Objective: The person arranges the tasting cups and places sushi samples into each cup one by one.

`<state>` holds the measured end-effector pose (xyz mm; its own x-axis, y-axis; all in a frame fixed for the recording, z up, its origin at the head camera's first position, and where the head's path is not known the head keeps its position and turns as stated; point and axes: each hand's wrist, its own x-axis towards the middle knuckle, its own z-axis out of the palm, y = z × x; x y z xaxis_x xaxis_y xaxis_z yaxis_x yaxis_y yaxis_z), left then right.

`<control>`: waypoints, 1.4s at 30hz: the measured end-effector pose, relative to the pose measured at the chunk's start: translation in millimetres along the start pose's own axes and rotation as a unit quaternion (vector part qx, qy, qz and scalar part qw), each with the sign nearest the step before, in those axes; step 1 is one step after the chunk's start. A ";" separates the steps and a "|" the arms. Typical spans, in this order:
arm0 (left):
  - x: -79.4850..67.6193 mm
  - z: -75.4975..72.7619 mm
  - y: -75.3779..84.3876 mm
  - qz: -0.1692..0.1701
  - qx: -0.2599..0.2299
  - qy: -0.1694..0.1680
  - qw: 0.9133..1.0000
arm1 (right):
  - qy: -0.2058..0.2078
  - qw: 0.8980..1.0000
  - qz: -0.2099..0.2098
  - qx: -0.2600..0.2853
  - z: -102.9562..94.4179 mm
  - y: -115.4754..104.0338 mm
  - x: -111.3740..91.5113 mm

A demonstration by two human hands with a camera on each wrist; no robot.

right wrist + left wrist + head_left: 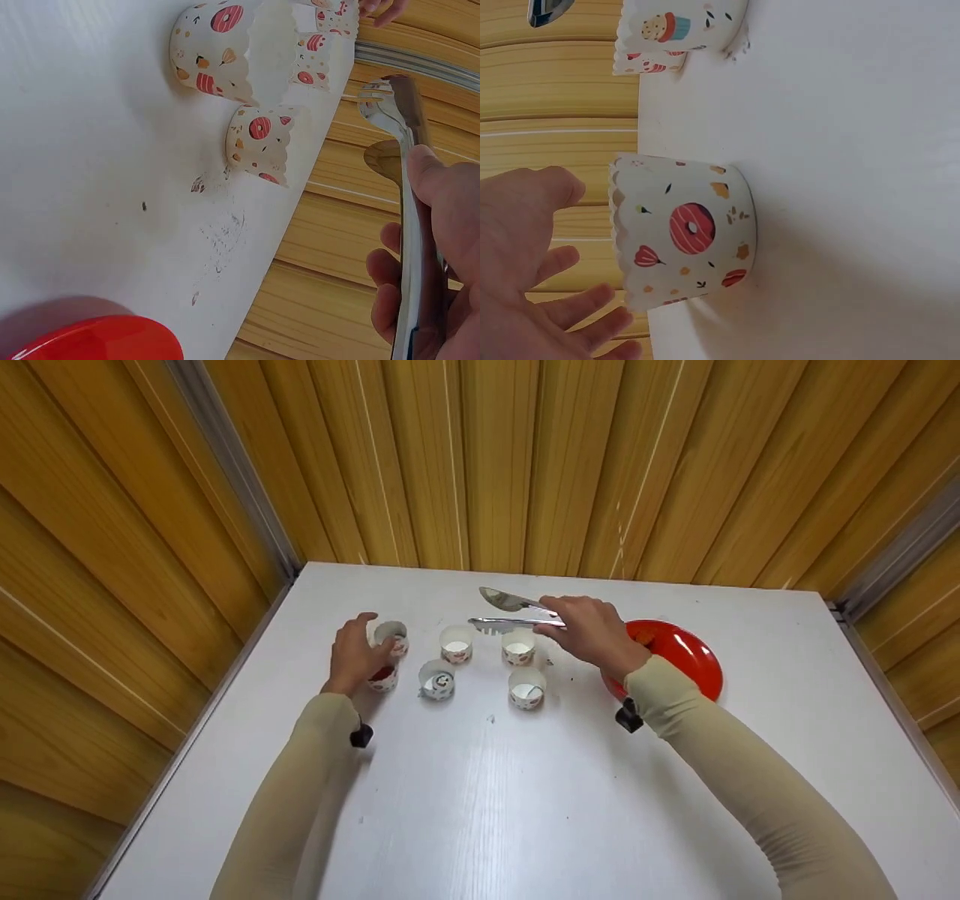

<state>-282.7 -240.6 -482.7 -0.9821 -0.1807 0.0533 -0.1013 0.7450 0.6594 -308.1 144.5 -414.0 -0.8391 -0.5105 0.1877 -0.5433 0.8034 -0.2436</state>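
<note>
My right hand grips a pair of metal serving tongs. The tongs' two ends stand apart above the back paper cups, one end toothed and the other spoon-like. At the left, my left hand hovers with spread fingers beside two paper cups. The nearer cup has something red inside. Behind it stands another cup, partly overlapped by my thumb. In the left wrist view, my loose fingers are near the scalloped rim of a white cup printed with a pink donut.
More printed paper cups stand mid-table: one back cup, a front one with a small figure inside, and two to the right. A red plate lies under my right forearm, with an orange-brown piece on it. Dark crumbs dot the white table.
</note>
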 end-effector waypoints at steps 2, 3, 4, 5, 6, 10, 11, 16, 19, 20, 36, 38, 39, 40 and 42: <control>-1.4 0.4 3.8 0.015 0.002 0.014 1.000 | 0.004 1.000 0.005 -0.002 -1.6 3.6 -3.8; -2.1 0.6 5.5 0.026 0.001 0.021 0.999 | 0.006 1.000 0.006 -0.003 -2.2 5.1 -5.6; -2.7 1.0 7.3 0.036 -0.001 0.026 0.999 | 0.008 1.000 0.006 -0.005 -2.8 6.9 -7.2; -3.4 1.6 9.2 0.044 -0.003 0.031 0.999 | 0.010 1.000 0.007 -0.005 -3.3 8.6 -8.8; -4.0 2.3 11.0 0.054 -0.006 0.034 0.998 | 0.011 1.000 0.009 -0.005 -3.8 10.1 -10.3; -6.0 7.4 20.3 0.074 -0.011 0.028 0.997 | 0.016 1.000 0.019 -0.001 -5.6 16.8 -17.0; -6.7 9.0 23.5 0.072 -0.013 0.021 0.997 | 0.016 1.000 0.021 0.001 -6.1 18.9 -18.8; -8.2 17.8 39.6 0.069 -0.013 -0.014 0.997 | 0.022 0.999 0.024 0.011 -8.7 30.6 -27.3; -8.7 22.8 48.2 0.075 -0.002 -0.032 0.997 | 0.029 0.999 0.026 0.020 -9.7 36.4 -32.6; -8.9 24.4 50.6 0.079 0.000 -0.037 0.996 | 0.031 0.999 0.028 0.021 -9.7 38.4 -34.2; -5.1 44.7 60.8 0.110 0.023 -0.084 0.990 | 0.036 0.998 0.054 0.019 -9.1 60.8 -57.2; -4.1 46.5 60.2 0.110 0.030 -0.083 0.990 | 0.039 0.997 0.056 0.020 -8.0 63.2 -60.3; -3.9 47.2 60.1 0.110 0.034 -0.083 0.990 | 0.041 0.998 0.054 0.019 -7.5 64.7 -62.1; -3.1 48.2 59.8 0.104 0.036 -0.083 0.990 | 0.041 0.997 0.056 0.022 -7.1 66.1 -63.5; -2.3 49.5 59.5 0.095 0.040 -0.085 0.991 | 0.043 0.997 0.054 0.022 -6.7 68.8 -67.1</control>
<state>-294.3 -164.1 -480.7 -0.9966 0.0729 0.0386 0.0816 0.8049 0.5878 -289.1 236.0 -437.0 -0.8887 -0.3919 0.2378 -0.4517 0.8373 -0.3080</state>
